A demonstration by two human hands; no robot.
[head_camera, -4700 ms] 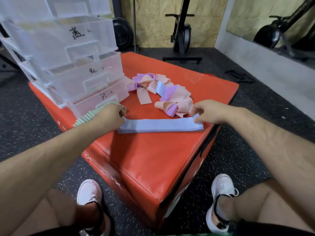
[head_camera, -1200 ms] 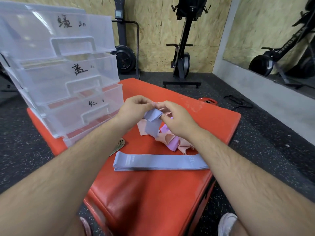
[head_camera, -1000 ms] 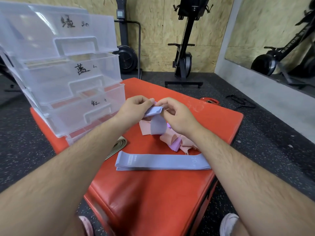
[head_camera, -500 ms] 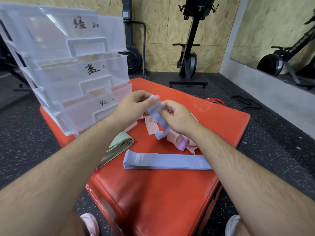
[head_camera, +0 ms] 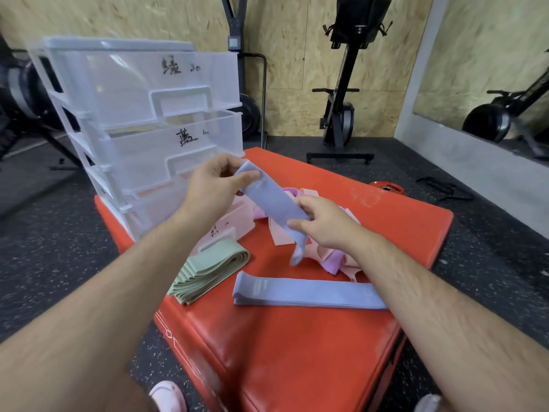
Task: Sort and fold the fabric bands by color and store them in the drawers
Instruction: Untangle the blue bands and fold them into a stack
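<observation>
- The blue band (head_camera: 273, 203) is held in the air above the red worktop (head_camera: 297, 352), over the loose pink and purple pile (head_camera: 332, 254) and just in front of the clear drawers (head_camera: 142, 93).
- The left hand (head_camera: 208, 188) pinches its upper end between thumb and fingers (head_camera: 228, 162); the right hand (head_camera: 323, 224) pinches it lower down, fingers curled round the edge.
- Its long axis slants from upper left, by the drawers, down to the right towards the person. A short tail droops limp below the right hand.
- It looks light, soft and stretchy, so it will likely sag wherever it is not held. Gripping both ends and drawing it flat seems the surest way to fold it.
- 2 sorted stacks lie nearer the person: the blue stack (head_camera: 306, 292) lies crosswise, and the green stack (head_camera: 208, 269) lies angled beside the lowest drawer.
</observation>
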